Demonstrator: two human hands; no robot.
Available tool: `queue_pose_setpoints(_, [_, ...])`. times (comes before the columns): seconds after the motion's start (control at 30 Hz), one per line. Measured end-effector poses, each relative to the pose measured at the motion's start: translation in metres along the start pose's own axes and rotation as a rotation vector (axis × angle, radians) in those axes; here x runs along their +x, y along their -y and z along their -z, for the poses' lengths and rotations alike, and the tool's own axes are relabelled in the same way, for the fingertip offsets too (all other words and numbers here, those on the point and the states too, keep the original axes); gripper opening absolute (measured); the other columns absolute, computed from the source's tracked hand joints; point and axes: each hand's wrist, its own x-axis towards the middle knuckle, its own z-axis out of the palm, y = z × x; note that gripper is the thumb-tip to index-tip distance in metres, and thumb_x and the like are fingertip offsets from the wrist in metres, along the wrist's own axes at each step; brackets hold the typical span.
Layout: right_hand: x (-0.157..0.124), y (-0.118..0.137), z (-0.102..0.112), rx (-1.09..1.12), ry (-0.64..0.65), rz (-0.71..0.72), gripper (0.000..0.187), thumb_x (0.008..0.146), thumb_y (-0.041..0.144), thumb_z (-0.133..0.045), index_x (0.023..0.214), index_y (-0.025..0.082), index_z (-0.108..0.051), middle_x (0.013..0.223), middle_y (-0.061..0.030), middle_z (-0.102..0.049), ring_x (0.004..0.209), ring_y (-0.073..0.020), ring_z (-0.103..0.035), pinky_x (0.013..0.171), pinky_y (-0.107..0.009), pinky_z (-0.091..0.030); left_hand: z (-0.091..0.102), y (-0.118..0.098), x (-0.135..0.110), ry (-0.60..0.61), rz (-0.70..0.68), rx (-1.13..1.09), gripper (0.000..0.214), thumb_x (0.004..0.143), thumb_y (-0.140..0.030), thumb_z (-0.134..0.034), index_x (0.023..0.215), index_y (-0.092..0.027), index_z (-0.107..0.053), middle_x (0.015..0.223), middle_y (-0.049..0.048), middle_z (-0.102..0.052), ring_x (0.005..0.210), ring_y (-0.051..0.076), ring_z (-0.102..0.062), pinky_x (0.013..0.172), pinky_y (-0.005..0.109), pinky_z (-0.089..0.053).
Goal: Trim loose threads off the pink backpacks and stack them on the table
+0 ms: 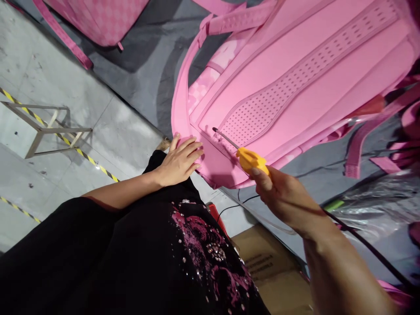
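Observation:
A pink backpack (pixel 295 74) lies with its padded back panel and dotted mesh strip facing up on a grey-covered table. My left hand (pixel 180 162) rests on the bag's near end with its fingers spread and flat. In my right hand (pixel 278 188) is a yellow air blow gun (pixel 251 162), fingers wrapped round its body. Its thin metal nozzle points up and left, and the dark tip shows over the lower end of the mesh strip. Whether the tip touches the fabric I cannot tell. One pink shoulder strap (pixel 182 87) curves along the left side.
Another pink checked bag (pixel 101 19) lies at the upper left. Clear plastic bags (pixel 377 205) and loose pink straps are on the right. A black hose or cord (pixel 370 247) runs behind my right wrist. Below stand a cardboard box (pixel 269 258) and a metal frame (pixel 46 129).

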Motion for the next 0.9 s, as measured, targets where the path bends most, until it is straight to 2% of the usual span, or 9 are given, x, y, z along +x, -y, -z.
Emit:
queue_pose_setpoints(0.13, [-0.005,0.0,-0.012,0.058,0.024,-0.05,0.065,0.091,0.081,-0.027,0.082,0.023,-0.054,0.06,-0.0014,-0.053,0.053,-0.0176,-0.048,0.052,-0.031,-0.034,0.003,0.0,0.008,-0.007,0.051,0.011,0.039,0.104,-0.035,-0.041,0.133,-0.016,-0.059,0.14,0.0112,-0.063,0.136,0.027,-0.052,0.122,0.055,-0.026])
queue_pose_setpoints(0.2, [-0.008,-0.001,-0.019,0.082,0.021,-0.068,0.062,0.092,0.078,-0.027,0.085,0.023,-0.054,0.062,-0.0021,-0.055,0.056,-0.0193,-0.05,0.055,-0.032,-0.035,0.006,0.004,0.017,-0.035,0.115,0.044,0.045,0.104,-0.036,-0.037,0.139,-0.013,-0.056,0.146,0.0138,-0.058,0.136,0.028,-0.05,0.117,0.052,-0.033])
queue_pose_setpoints(0.3, [-0.011,-0.003,-0.029,0.121,-0.006,-0.08,0.059,0.093,0.076,-0.028,0.085,0.024,-0.054,0.062,-0.002,-0.054,0.056,-0.02,-0.05,0.057,-0.033,-0.037,0.012,0.015,0.039,-0.056,0.214,0.116,0.046,0.101,-0.031,-0.041,0.142,-0.014,-0.054,0.15,0.0147,-0.053,0.137,0.032,-0.047,0.111,0.053,-0.036])
queue_pose_setpoints(0.43, [-0.011,-0.007,-0.039,0.151,-0.022,-0.082,0.055,0.095,0.073,-0.032,0.086,0.024,-0.055,0.061,-0.0014,-0.054,0.054,-0.0191,-0.05,0.055,-0.033,-0.037,0.021,0.029,0.077,-0.021,0.333,0.164,0.029,0.096,-0.022,-0.048,0.114,-0.019,-0.071,0.113,0.0103,-0.073,0.117,0.032,-0.06,0.102,0.052,-0.043])
queue_pose_setpoints(0.57, [-0.012,-0.012,-0.045,0.193,-0.009,-0.082,0.056,0.096,0.073,-0.031,0.089,0.023,-0.055,0.061,-0.0009,-0.054,0.056,-0.0185,-0.051,0.056,-0.032,-0.037,0.014,0.037,0.11,-0.071,0.437,0.112,0.013,0.093,-0.025,-0.06,0.098,-0.022,-0.072,0.092,0.0056,-0.072,0.096,0.028,-0.068,0.093,0.049,-0.05])
queue_pose_setpoints(0.67, [-0.015,-0.016,-0.048,0.243,0.019,-0.081,0.055,0.097,0.073,-0.032,0.091,0.022,-0.053,0.062,-0.0003,-0.051,0.057,-0.0182,-0.05,0.057,-0.033,-0.036,0.0,0.046,0.121,-0.097,0.426,0.073,0.007,0.087,-0.029,-0.071,0.091,-0.023,-0.072,0.086,0.0052,-0.071,0.088,0.028,-0.069,0.087,0.05,-0.053])
queue_pose_setpoints(0.77, [-0.017,-0.02,-0.052,0.273,0.021,-0.085,0.053,0.097,0.072,-0.033,0.09,0.023,-0.051,0.061,0.0009,-0.049,0.055,-0.0171,-0.047,0.055,-0.032,-0.034,-0.009,0.055,0.12,-0.134,0.37,0.055,0.008,0.09,-0.027,-0.065,0.089,-0.024,-0.073,0.085,0.0043,-0.073,0.087,0.026,-0.069,0.086,0.048,-0.053])
queue_pose_setpoints(0.9, [-0.016,-0.018,-0.053,0.257,0.033,-0.087,0.049,0.098,0.069,-0.033,0.091,0.024,-0.05,0.061,0.0007,-0.051,0.058,-0.0181,-0.049,0.058,-0.033,-0.036,-0.006,0.057,0.116,-0.105,0.338,0.046,0.013,0.091,-0.03,-0.062,0.095,-0.026,-0.074,0.089,0.0042,-0.074,0.091,0.026,-0.068,0.088,0.047,-0.053])
